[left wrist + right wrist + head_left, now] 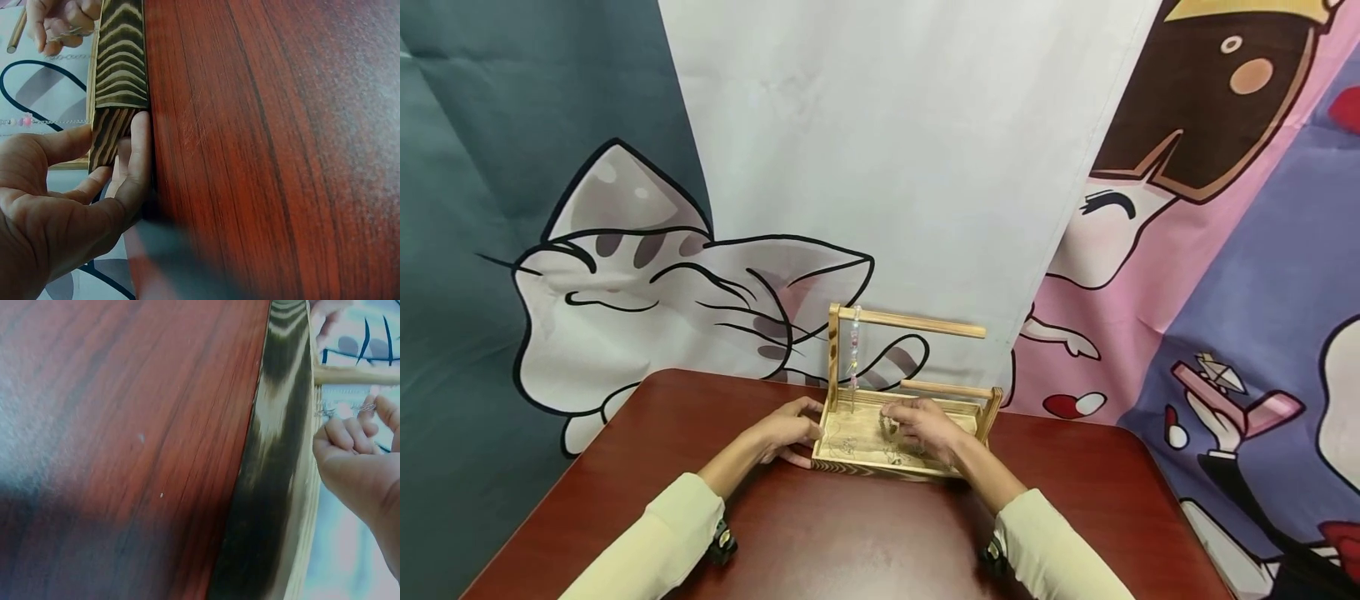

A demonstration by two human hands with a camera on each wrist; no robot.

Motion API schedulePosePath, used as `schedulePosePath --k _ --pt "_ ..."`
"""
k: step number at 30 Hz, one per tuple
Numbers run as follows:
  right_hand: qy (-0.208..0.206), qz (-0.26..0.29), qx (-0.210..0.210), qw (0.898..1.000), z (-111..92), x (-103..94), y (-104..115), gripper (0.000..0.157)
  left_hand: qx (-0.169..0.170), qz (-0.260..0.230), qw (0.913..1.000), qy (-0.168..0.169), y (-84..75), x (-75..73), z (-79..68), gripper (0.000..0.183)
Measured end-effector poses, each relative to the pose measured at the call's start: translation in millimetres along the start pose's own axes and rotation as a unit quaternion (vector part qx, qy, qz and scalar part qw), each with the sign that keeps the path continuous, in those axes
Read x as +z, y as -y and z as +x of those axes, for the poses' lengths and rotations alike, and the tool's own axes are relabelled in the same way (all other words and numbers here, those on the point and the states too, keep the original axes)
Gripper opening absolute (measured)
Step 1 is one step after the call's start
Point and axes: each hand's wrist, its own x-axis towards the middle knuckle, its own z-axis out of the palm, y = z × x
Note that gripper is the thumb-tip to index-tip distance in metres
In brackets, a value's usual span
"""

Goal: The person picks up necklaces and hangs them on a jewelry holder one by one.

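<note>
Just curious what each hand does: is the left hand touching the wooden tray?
Touching. The left wrist view shows the left hand gripping the corner of the wooden tray, thumb against its rim.

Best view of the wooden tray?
Head: it shows the wooden tray from above, inside and outline, though the right grip covers part. Left wrist: just one corner, held by the left grip, plus one striped side. Right wrist: mainly a dark-grained side and rim.

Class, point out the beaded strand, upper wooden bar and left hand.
Beaded strand (854, 343), head view: middle beads.
Upper wooden bar (916, 322), head view: middle of its length.
Left hand (69, 209), left wrist view: middle of the hand.
</note>
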Motion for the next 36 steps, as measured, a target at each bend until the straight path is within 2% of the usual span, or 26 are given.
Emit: schedulePosePath --k 7,12,16,20,26,36 --pt "-0.067 -0.001 -0.029 0.997 -13 15.3 6 0.019 0.006 0.003 1.0000 -0.003 1.1 0.0 -0.8 0.064" --pt "-0.118 -0.023 -0.051 0.991 -21 27.3 14 0.029 0.006 0.002 1.0000 -0.004 0.4 -0.8 -1.6 0.064" --pt "-0.138 -0.031 -0.076 0.987 -26 33.5 20 0.032 0.006 0.000 1.0000 -0.003 1.3 -1.3 -1.3 0.062" --pt "-0.156 -0.021 -0.101 0.982 -30 35.5 27 0.028 0.005 0.000 1.0000 -0.002 1.7 -0.7 -1.1 0.061" --pt "-0.169 -0.021 -0.115 0.979 -38 30.3 42 0.029 0.007 0.002 1.0000 0.000 1.6 0.2 -0.7 0.061" --pt "-0.147 -0.013 -0.135 0.980 -47 18.1 72 0.032 0.004 -0.002 1.0000 0.001 2.6 -0.4 0.9 0.062"
